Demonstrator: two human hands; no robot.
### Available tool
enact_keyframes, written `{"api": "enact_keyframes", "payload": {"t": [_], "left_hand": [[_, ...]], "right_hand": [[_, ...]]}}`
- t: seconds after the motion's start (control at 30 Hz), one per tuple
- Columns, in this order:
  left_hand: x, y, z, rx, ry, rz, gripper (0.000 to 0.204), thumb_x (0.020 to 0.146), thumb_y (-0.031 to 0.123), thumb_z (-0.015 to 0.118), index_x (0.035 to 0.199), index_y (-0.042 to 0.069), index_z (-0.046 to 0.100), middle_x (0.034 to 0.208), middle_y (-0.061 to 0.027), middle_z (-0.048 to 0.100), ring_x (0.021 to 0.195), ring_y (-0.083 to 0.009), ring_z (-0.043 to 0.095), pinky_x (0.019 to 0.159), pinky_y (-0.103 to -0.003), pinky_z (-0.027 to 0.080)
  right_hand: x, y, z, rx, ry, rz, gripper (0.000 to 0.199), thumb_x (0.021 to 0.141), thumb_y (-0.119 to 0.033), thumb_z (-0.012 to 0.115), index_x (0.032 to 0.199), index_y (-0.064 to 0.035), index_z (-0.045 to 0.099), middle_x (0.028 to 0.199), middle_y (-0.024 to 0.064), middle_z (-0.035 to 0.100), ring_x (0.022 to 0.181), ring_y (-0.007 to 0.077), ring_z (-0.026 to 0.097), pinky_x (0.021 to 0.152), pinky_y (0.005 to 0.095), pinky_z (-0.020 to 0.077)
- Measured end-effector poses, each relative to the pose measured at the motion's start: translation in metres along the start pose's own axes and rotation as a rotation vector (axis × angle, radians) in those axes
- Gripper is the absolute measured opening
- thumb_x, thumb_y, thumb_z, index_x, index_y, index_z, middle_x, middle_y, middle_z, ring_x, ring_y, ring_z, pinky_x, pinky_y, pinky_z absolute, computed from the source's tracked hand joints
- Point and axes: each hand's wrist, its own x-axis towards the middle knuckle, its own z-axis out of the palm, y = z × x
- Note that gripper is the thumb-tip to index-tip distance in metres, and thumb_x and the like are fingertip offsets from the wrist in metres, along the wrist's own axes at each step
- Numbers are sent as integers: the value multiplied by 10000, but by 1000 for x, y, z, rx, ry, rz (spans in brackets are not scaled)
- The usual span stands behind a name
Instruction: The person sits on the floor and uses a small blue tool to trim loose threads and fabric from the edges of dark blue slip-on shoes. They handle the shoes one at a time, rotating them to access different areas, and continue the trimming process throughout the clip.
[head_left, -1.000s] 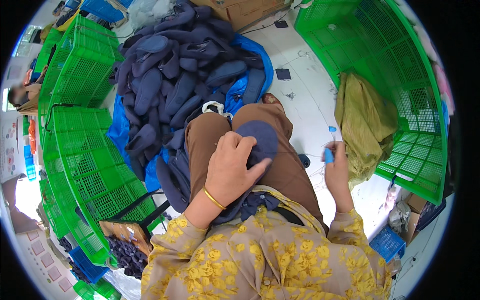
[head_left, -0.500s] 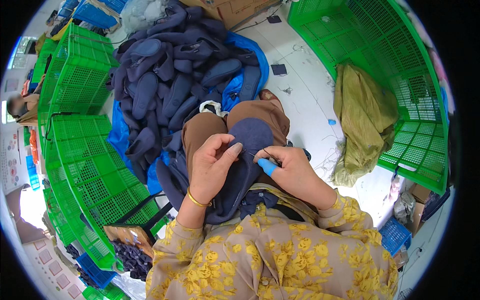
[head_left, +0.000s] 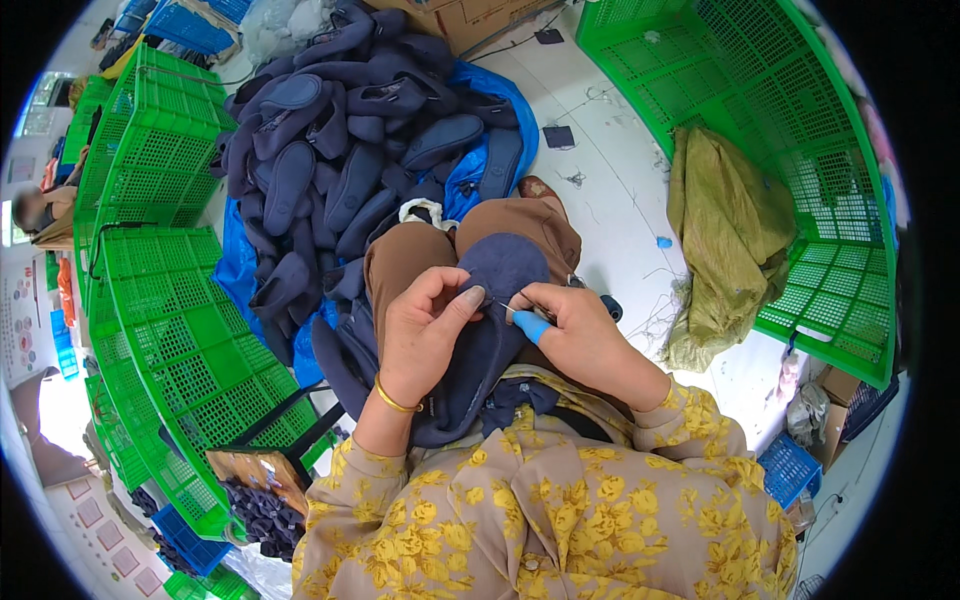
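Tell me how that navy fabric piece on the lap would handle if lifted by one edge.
The navy fabric piece drapes over the lap under the left hand, so it likely flops. Probably light, being thin cloth. The right hand pinches it easily, suggesting a grippy surface.

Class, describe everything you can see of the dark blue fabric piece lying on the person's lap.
The dark blue fabric piece looks like soft, felt-like cloth with a rounded top edge. It lies draped over the lap, across brown trousers. The left hand pinches it from the left; the right hand, a light blue cover on one fingertip, meets it at the same spot. Its lower part is hidden.
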Motion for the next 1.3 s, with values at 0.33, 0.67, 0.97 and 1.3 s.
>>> {"api": "enact_keyframes", "payload": {"t": [0.33, 0.67, 0.97, 1.3], "left_hand": [[1, -1, 0, -1, -10, -7, 151, 951, 88, 644, 1061, -13, 629, 925, -17, 646, 822, -89, 618, 766, -243, 535], [6, -1, -5, -91, -15, -45, 168, 953, 100, 640, 1079, -11, 622, 914, -31, 654, 804, -97, 628, 745, -256, 554], [10, -3, -2, -168, -28, -133, 240, 946, 44, 626, 1164, -33, 560, 932, -55, 647, 789, -98, 640, 728, -247, 563], [12, -3, -5, -213, -51, -210, 263, 945, 58, 625, 1188, -19, 563, 933, -56, 668, 793, -140, 673, 748, -282, 580]], "right_hand": [[7, -10, -6, -156, -51, -65, 162, 865, -77, 569, 945, 21, 670, 820, 235, 657, 764, 401, 643, 693, 450, 488], [2, 10, 2, 32, -44, -71, 79, 927, -32, 572, 993, -17, 611, 828, 60, 615, 757, 107, 529, 708, 278, 454], [2, 21, 19, 19, 134, -160, 121, 915, -92, 610, 1034, -90, 626, 846, 154, 659, 749, 332, 652, 650, 360, 490], [-1, 15, 19, -77, 171, -181, 182, 882, -54, 617, 1053, -112, 630, 880, 168, 675, 780, 351, 668, 658, 382, 509]]}}
